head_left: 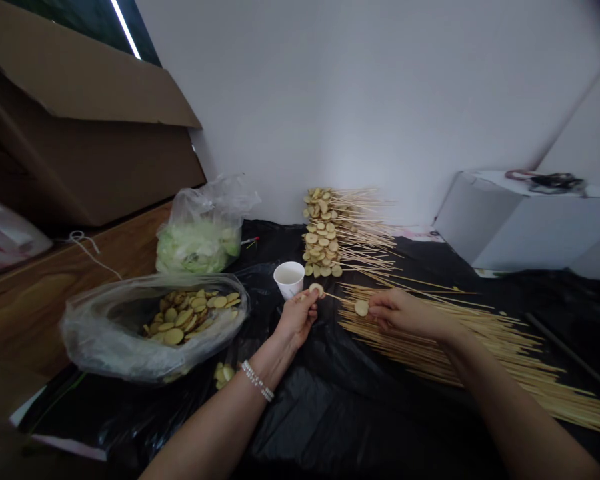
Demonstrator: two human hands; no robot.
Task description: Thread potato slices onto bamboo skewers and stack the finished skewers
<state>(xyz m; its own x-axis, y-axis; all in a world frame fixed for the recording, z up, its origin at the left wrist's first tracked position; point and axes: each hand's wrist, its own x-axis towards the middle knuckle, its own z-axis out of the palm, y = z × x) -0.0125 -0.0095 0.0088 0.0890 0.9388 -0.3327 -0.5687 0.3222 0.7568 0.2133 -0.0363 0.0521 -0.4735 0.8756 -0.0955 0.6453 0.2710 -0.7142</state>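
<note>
My left hand (297, 317), wearing a beaded bracelet, pinches a pale potato slice (317, 290) between thumb and fingers. My right hand (395, 312) is closed at a second round potato slice (361, 307). A thin bamboo skewer (334, 296) spans the gap between the two slices; its far end is hidden by my right fingers. Below and beyond my right hand, many loose skewers (480, 360) lie in a broad pile. Just behind my left hand stands a white paper cup (289, 280). Farther back, finished-looking skewers with potato slices (321, 233) are stacked, sticks pointing right.
An open plastic bag (105, 340) of potato slices lies at left, with a few slices (223, 375) beside it. Behind is a bag of pale green pieces (200, 233). A cardboard box (105, 147) stands far left, a white box (530, 220) right. Black plastic sheeting (330, 407) covers the surface.
</note>
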